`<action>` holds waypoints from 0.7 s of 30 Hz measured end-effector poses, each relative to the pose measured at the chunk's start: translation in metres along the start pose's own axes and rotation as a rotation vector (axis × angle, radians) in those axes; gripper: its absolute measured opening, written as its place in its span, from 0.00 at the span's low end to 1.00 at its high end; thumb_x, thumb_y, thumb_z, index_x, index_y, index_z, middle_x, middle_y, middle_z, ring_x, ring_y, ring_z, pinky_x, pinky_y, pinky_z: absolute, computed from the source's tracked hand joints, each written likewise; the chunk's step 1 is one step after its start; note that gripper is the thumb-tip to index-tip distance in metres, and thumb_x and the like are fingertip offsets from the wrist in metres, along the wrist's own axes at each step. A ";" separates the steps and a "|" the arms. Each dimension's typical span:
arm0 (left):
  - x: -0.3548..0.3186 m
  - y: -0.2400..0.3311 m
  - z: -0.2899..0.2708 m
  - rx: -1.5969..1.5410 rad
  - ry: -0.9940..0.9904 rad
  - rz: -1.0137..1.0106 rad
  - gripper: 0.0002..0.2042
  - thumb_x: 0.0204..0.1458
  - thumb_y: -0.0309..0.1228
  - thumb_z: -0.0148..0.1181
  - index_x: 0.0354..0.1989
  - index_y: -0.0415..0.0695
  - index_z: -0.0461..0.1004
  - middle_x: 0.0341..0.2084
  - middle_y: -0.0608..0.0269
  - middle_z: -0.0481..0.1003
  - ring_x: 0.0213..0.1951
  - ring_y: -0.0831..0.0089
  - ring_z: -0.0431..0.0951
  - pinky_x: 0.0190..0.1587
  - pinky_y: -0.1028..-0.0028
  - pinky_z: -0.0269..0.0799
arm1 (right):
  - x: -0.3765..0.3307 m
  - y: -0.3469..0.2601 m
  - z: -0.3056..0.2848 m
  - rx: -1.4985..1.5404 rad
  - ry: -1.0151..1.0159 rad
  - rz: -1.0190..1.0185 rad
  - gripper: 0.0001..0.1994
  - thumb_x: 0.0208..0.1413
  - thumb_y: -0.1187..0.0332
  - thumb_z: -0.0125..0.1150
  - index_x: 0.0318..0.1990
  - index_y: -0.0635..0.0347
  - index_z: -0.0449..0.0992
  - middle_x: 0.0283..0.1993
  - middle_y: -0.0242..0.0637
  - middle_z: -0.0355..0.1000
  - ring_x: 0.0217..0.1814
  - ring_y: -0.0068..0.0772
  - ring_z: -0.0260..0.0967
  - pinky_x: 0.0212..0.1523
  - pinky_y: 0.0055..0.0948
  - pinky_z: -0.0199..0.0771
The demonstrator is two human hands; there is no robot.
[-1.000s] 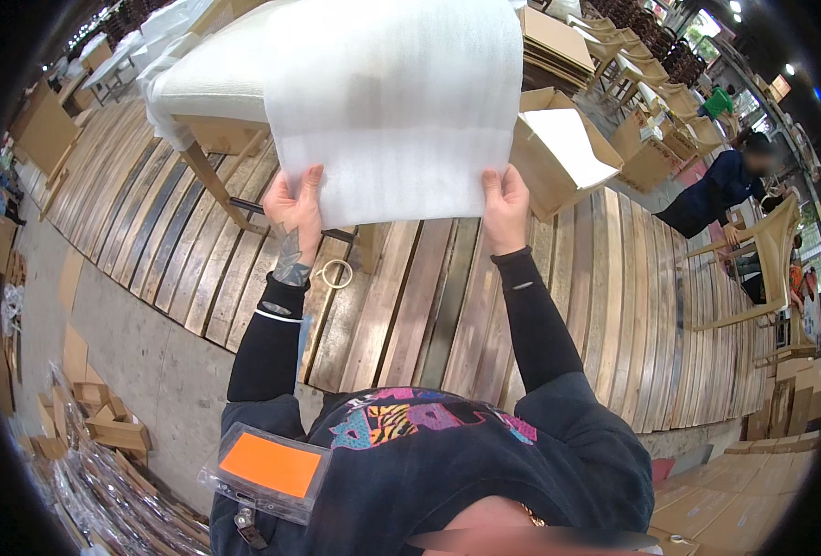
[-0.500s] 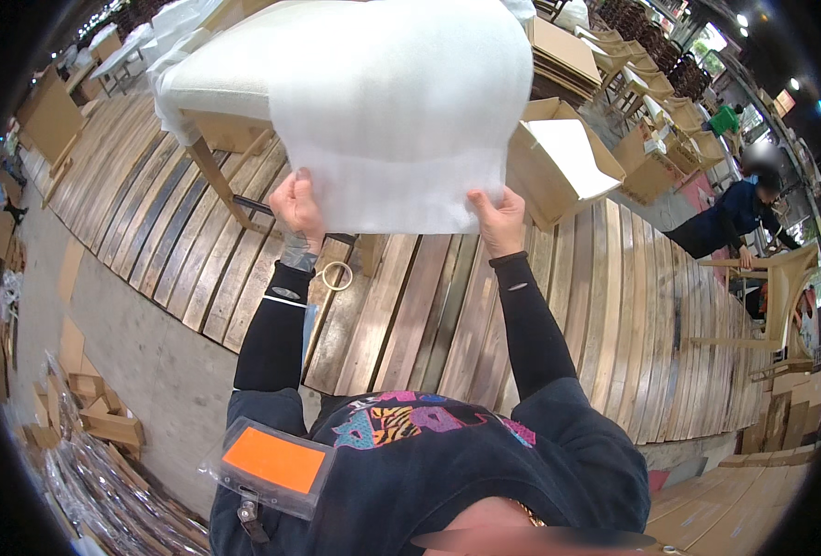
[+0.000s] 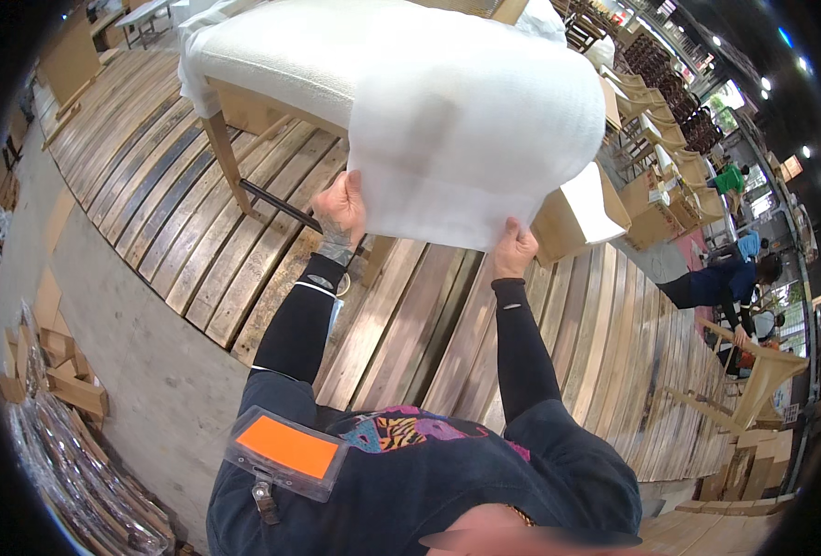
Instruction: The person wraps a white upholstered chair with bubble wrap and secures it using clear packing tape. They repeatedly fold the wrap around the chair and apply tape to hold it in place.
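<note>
A white foam wrapping sheet (image 3: 485, 130) hangs in front of me, its near edge pulled toward my body. My left hand (image 3: 341, 208) pinches the lower left corner, and my right hand (image 3: 514, 248) grips the lower right corner. The sheet drapes over a pale upholstered seat (image 3: 281, 60) with a light wooden frame, partly covered in thin white wrap at its left end. A wooden leg (image 3: 225, 162) stands below the seat, left of my left hand. Behind that hand runs a dark bar (image 3: 281, 204). The sheet hides most of the seat's right side.
Wooden slats (image 3: 383, 315) form the platform under the seat. An open cardboard box (image 3: 573, 218) stands right of the sheet. Farther right, a person (image 3: 721, 283) handles a wooden chair frame (image 3: 767, 380). Plastic-wrapped pieces (image 3: 77, 463) and cardboard scraps (image 3: 72, 375) lie at lower left.
The sheet and both hands have shifted right in the picture, the right-hand corner now lower. My view has turned as well. The chair frame beside the other person has tilted. Both hands keep their hold.
</note>
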State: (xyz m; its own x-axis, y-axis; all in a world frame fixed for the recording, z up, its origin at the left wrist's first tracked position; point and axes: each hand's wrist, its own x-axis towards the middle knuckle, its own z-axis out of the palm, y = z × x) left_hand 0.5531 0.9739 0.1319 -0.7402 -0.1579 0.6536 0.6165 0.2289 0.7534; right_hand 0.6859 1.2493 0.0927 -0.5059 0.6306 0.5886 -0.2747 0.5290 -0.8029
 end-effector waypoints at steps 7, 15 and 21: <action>0.008 0.006 0.018 -0.166 0.051 0.009 0.22 0.67 0.44 0.49 0.28 0.38 0.73 0.16 0.47 0.69 0.20 0.47 0.73 0.22 0.61 0.64 | 0.033 -0.014 0.005 0.095 0.101 -0.087 0.23 0.63 0.53 0.62 0.33 0.71 0.77 0.28 0.23 0.71 0.31 0.14 0.61 0.31 0.20 0.64; 0.009 -0.005 0.045 -0.194 0.028 0.059 0.18 0.66 0.40 0.51 0.29 0.38 0.74 0.16 0.47 0.71 0.20 0.46 0.75 0.21 0.60 0.65 | 0.058 -0.011 0.006 -0.017 0.117 -0.114 0.23 0.63 0.54 0.63 0.33 0.72 0.77 0.28 0.24 0.72 0.31 0.13 0.62 0.32 0.20 0.66; 0.008 -0.004 0.059 -0.245 0.055 0.108 0.22 0.66 0.45 0.47 0.36 0.35 0.77 0.17 0.49 0.73 0.18 0.51 0.74 0.21 0.63 0.66 | 0.064 0.000 0.004 -0.044 0.155 -0.132 0.21 0.63 0.57 0.64 0.33 0.72 0.79 0.26 0.25 0.74 0.30 0.14 0.63 0.31 0.22 0.68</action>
State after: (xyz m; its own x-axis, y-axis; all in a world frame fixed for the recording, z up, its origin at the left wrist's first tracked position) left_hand 0.5288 1.0282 0.1298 -0.6553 -0.1982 0.7289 0.7423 0.0094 0.6700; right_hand 0.6499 1.2875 0.1297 -0.3346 0.6321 0.6989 -0.2927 0.6353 -0.7147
